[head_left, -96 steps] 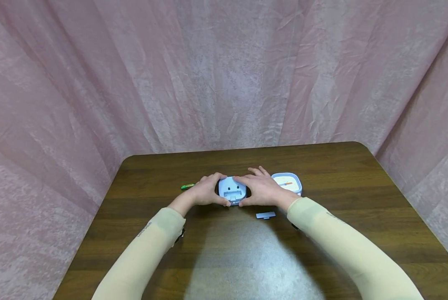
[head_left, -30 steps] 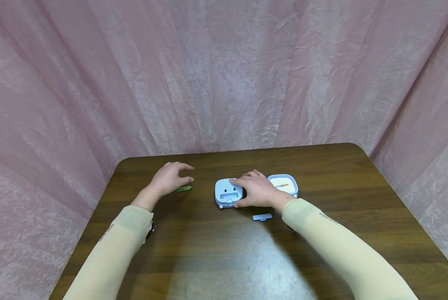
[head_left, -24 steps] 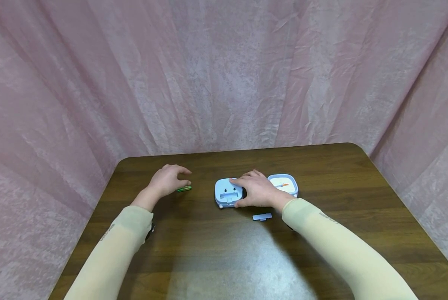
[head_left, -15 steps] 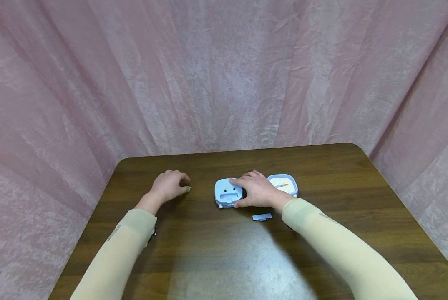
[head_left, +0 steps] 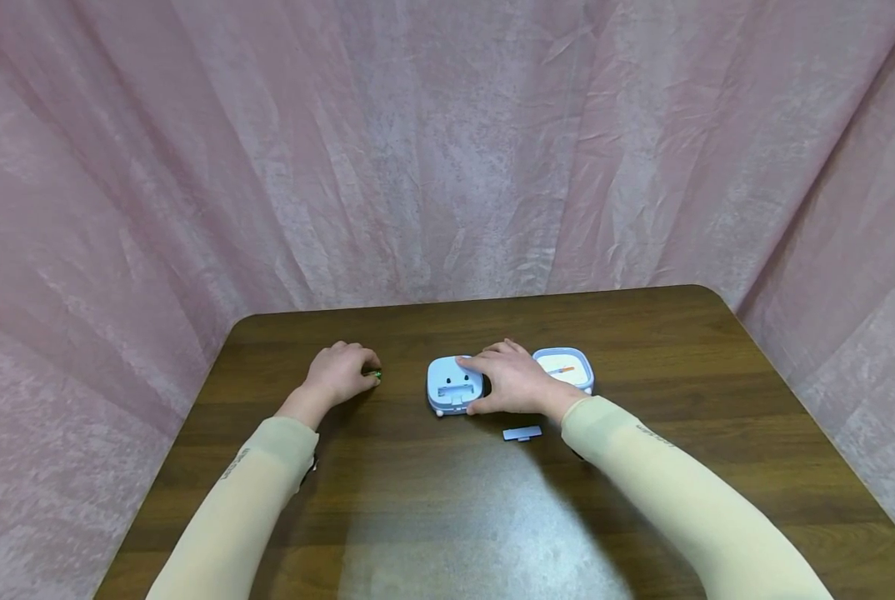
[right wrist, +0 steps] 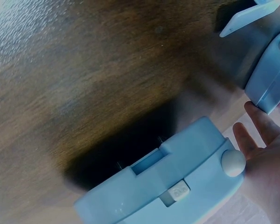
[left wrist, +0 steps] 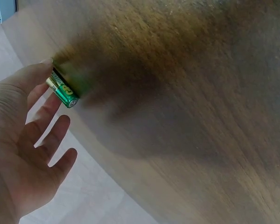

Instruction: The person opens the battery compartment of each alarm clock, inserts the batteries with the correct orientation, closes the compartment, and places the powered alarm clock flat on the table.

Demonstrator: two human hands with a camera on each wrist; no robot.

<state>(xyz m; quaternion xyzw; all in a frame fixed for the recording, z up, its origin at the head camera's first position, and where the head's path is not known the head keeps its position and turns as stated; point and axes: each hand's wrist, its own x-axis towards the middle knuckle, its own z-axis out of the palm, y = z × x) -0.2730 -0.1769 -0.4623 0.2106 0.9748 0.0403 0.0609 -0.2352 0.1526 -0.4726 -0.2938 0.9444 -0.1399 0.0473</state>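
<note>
My left hand (head_left: 338, 372) pinches a small green and gold battery (left wrist: 63, 89) between thumb and index finger. In the head view the fingers mostly cover that battery, low over the tabletop. The other left fingers are spread apart in the left wrist view. With thumb and index finger, my right hand (head_left: 517, 379) grips the right side of a light blue rounded case (head_left: 442, 371). Its upward face has two dark dots and an uncovered battery compartment. In the right wrist view only an edge of this case (right wrist: 270, 77) shows at the fingers.
A loose blue battery cover (head_left: 522, 434) lies in front of the case. Right behind my right wrist stands a second blue-rimmed piece (head_left: 589, 372), white inside with an orange-tipped strip. The wooden tabletop (head_left: 432, 500) extends toward me; pink curtains (head_left: 455, 167) hang behind it.
My left hand has let go of the case, moved left and lowered onto the green battery, and now pinches it. My right hand has kept its hold on the case.
</note>
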